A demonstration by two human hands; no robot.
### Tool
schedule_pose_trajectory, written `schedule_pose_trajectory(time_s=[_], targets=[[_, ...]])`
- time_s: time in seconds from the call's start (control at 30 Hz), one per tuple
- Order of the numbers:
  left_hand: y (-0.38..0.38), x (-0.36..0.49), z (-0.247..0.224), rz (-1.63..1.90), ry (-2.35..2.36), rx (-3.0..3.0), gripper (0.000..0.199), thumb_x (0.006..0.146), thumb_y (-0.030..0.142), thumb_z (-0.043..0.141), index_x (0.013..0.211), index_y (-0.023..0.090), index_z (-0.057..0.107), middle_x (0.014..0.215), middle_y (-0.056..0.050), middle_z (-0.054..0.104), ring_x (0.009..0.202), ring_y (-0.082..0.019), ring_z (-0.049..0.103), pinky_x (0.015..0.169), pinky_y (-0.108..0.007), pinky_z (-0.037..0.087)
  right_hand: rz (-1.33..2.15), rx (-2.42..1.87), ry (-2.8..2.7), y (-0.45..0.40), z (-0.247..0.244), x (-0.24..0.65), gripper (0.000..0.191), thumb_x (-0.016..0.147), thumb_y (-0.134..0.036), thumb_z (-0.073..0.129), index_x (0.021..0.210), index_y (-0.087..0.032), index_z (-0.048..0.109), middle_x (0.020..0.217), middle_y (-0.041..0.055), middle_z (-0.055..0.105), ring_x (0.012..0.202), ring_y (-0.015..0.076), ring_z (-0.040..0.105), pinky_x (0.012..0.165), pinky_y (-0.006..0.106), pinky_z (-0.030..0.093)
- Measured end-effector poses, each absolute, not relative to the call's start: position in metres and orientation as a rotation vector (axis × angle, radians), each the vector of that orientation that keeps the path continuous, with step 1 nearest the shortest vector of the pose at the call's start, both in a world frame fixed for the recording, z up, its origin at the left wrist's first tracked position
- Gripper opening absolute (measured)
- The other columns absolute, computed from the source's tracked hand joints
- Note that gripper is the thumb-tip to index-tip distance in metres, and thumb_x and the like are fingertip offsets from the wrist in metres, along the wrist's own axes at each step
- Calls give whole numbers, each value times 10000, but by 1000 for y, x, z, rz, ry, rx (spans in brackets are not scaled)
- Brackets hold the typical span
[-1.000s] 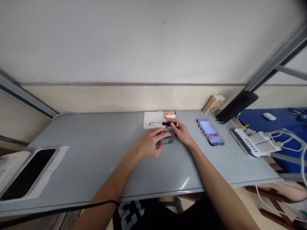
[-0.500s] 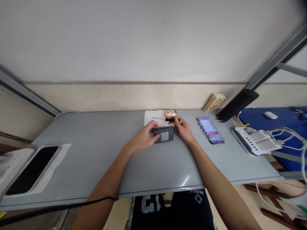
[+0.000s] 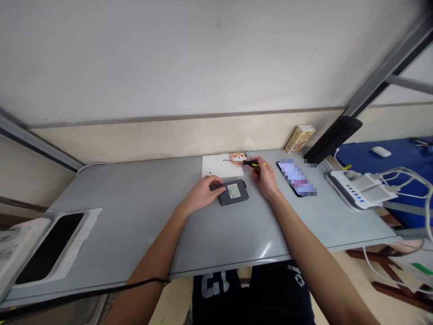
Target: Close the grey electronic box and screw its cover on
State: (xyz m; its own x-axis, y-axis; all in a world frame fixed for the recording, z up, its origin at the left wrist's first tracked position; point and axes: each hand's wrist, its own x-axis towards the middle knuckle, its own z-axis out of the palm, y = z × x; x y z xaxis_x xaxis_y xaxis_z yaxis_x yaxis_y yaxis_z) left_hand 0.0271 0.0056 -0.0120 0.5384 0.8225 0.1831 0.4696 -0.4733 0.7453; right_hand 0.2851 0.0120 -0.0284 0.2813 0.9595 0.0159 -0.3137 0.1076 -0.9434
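Now: left hand steadies small grey box flat on table, fingers closed on its left edge. Right hand grips screwdriver, raised just beyond box over white paper. Judged step: readying tool; tip must meet a screw.

Box under left hand: matt dark-grey plastic or metal, can't tell, w/ pale paper label on top. Screwdriver in right hand: glossy black/yellow plastic handle, thin metal shaft. Beyond it, white paper sheet. Table beneath: smooth grey, slight sheen.
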Motion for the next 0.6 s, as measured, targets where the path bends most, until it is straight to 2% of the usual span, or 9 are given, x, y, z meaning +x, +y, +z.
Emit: schedule_pose_trajectory(time_s=[0.1,0.17,0.27,0.4,0.5,0.53,0.6], targets=[[-3,27,0,598,941,2218,614,754,409,871,1295,259,623,1244,-93,649,1138,-267,645,974,-429,544,1097,-1040,-794,11,-27,285,481,849,-665,640,986,-214,732,689,-26,652,468,75,391,435,216,262],[-7,28,6,558,906,2260,734,694,358,913,1351,298,594,1277,-90,607,1197,-282,616,1017,-455,530,1100,-1049,-783,11,-26,284,476,840,-666,649,976,-218,730,684,-28,648,474,77,403,439,217,270],[-8,29,8,556,913,2268,650,736,308,868,1330,298,607,1255,-81,598,1199,-272,612,1046,-459,514,1105,-1054,-760,10,-24,284,451,847,-649,644,972,-223,725,675,-30,647,471,80,399,442,220,269],[-5,26,7,620,1001,2148,615,767,407,851,1316,270,611,1285,-82,646,1194,-268,638,1046,-425,515,1071,-1035,-745,8,-20,287,380,867,-576,628,945,-216,721,638,-28,630,463,84,369,437,228,235],[0,22,8,597,1042,2046,430,917,501,689,1272,263,640,1214,-61,705,1107,-233,684,962,-366,551,1004,-1003,-766,8,-16,291,282,860,-482,627,878,-216,718,607,-20,621,469,89,355,448,236,219],[1,21,8,592,1052,2051,358,968,516,611,1207,257,671,1162,-53,722,1072,-227,690,938,-356,554,980,-998,-776,7,-15,292,258,855,-457,623,851,-216,717,596,-16,619,472,91,357,452,238,218],[4,21,5,610,1091,2092,361,1029,525,487,1032,243,712,1050,-46,739,1024,-226,687,905,-348,554,951,-996,-796,6,-12,293,233,847,-419,612,804,-214,715,582,-6,613,484,98,385,460,241,222]])
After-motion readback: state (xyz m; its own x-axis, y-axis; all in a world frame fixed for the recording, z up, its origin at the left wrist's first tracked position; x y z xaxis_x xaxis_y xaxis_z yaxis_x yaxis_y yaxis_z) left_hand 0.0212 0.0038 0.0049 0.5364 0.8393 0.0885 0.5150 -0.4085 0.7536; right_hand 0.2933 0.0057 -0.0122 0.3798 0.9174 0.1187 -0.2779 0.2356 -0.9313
